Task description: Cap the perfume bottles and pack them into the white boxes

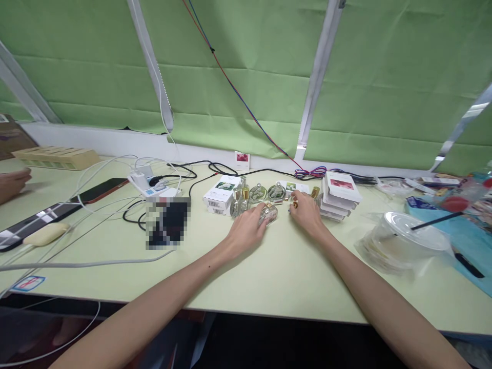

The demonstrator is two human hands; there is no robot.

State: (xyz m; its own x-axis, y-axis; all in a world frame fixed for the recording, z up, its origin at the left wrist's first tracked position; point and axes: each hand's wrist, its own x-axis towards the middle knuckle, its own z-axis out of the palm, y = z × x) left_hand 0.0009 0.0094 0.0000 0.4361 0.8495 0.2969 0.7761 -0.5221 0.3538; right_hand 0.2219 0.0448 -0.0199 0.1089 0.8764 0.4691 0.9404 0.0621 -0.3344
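Note:
Near the middle of the pale green table, my left hand is wrapped round a clear glass bottle with a gold neck, low over the table top. My right hand is to its right, fingers curled down around something small and gold-coloured, mostly hidden. Two round glass bottles stand behind my hands, and several gold-capped bottles stand to the left beside white boxes. Just right of my right hand is a stack of white boxes with a pink flower picture on top.
Cables and a power strip lie left of the bottles. A lidded plastic tub in a bag stands right, by a blue sheet. Another person's hand shows at the left edge. A small card leans at the back.

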